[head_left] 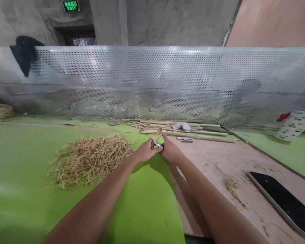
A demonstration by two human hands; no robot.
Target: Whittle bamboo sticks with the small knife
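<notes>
My left hand and my right hand meet in front of me, just above the green sheet's right edge. Fingers of the left are closed around a thin pale stick, which slants up to the right. Between the hands shows a small silvery metal tool with a dark end, and my right hand appears closed on it. Its exact kind is too small to make out. A heap of dry straw lies left of my hands.
Bamboo strips lie behind my hands, with folded grey-white pieces on them. A phone and straw scraps lie right. A patterned cup stands far right, a woven basket far left. A perforated metal screen spans the back.
</notes>
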